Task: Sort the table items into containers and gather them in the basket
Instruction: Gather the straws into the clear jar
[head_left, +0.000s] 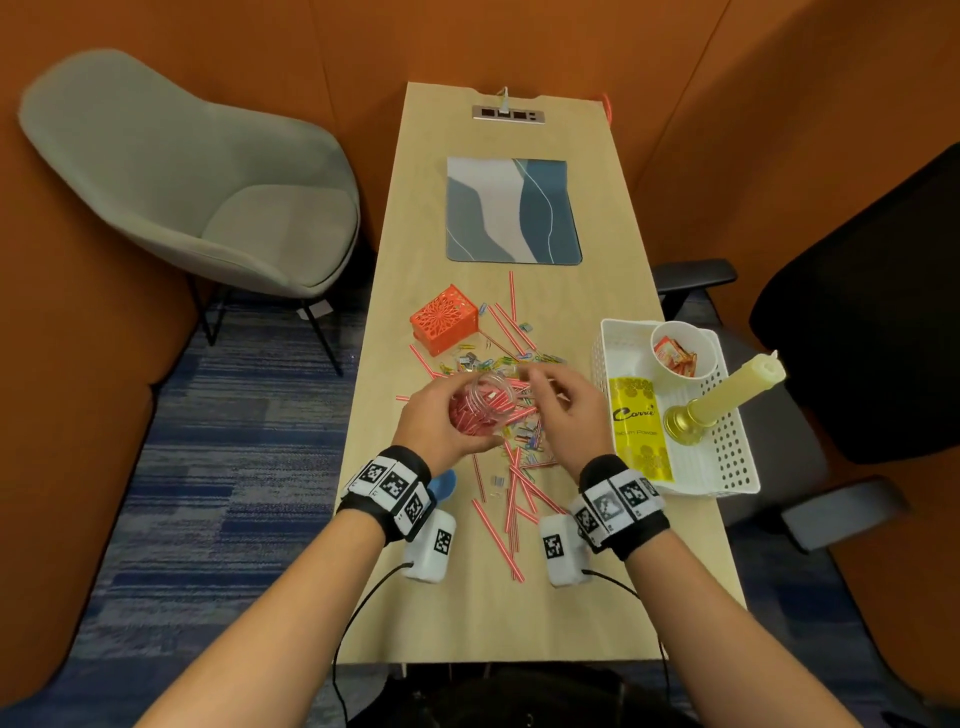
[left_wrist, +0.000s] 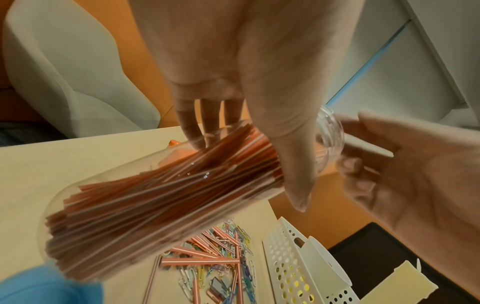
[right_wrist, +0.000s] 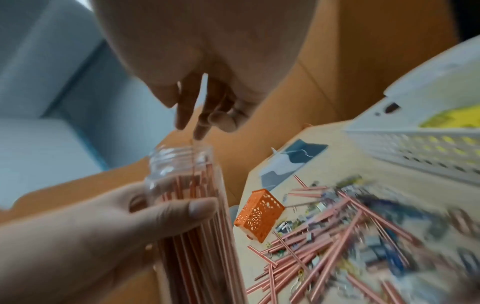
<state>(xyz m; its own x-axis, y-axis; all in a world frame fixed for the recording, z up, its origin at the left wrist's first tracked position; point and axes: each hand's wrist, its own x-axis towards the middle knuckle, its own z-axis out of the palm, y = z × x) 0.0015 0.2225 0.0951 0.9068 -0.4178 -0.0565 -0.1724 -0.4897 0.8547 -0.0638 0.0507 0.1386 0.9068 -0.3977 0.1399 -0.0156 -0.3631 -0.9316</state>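
Observation:
My left hand (head_left: 441, 421) grips a clear plastic jar (head_left: 483, 410) packed with red-and-white striped straws and holds it tilted above the table. The thumb lies across the jar (left_wrist: 155, 205) near its neck. My right hand (head_left: 561, 410) hovers at the jar's open mouth. Its fingers (right_wrist: 197, 127) point down, fairly straight, touching the top end of one straw (right_wrist: 193, 168) that stands in the jar (right_wrist: 192, 205). The thumb stays apart from them. Loose straws (head_left: 514, 488) and coloured paper clips (head_left: 519, 358) lie scattered on the table below. The white perforated basket (head_left: 737, 467) sits at the right.
The basket holds a paper cup of sachets (head_left: 683, 351), a yellow packet (head_left: 639, 431) and a candle in a brass holder (head_left: 727, 400). An orange lattice box (head_left: 444, 319) stands beyond the pile. A blue object (head_left: 444, 480) lies by my left wrist, and a mat (head_left: 511, 210) lies farther back.

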